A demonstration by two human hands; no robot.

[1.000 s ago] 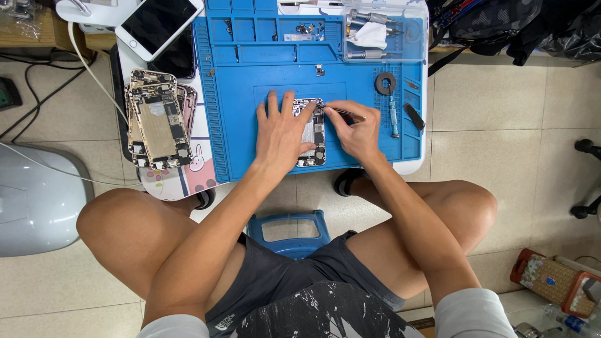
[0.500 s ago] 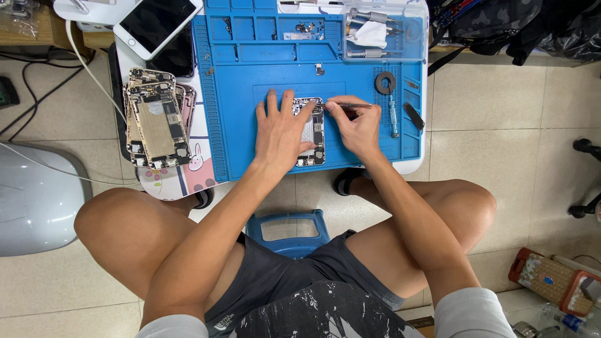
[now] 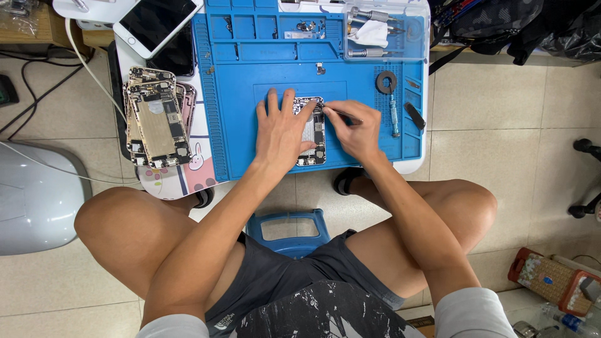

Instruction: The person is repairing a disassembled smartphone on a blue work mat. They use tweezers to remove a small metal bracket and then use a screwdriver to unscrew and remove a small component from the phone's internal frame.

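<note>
Tiled floor all round, person seated low w/ knees spread, a blue stool (image 3: 291, 233) showing between the thighs. Just past the knees sits a small white tabletop (image 3: 418, 164) covered by a blue work mat (image 3: 238, 112).

Opened phone (image 3: 315, 131) lies flat near the mat's front edge, insides up. Left hand (image 3: 282, 133) is spread flat, palm down, pressing on the phone's left half & holding it steady. Right hand (image 3: 354, 128) is pinched around a thin dark tool (image 3: 346, 115), prob. tweezers or a fine driver, tip aimed at the phone's upper right edge; can't tell if the tip touches.

Step in hand, as I read it: fine work on a small part inside the phone, lifting or loosening. Next move calls for a steady left-hand brace, light tip pressure, no slip onto the board.

Right of the hands: a slim screwdriver (image 3: 394, 116), a dark ring (image 3: 386, 82), a small black piece (image 3: 414, 116). Left, off the mat: a stack of stripped phone shells (image 3: 156, 122). Farther back: a clear box of tools (image 3: 385, 32), & a white phone (image 3: 158, 22) lying screen up at far left.
</note>
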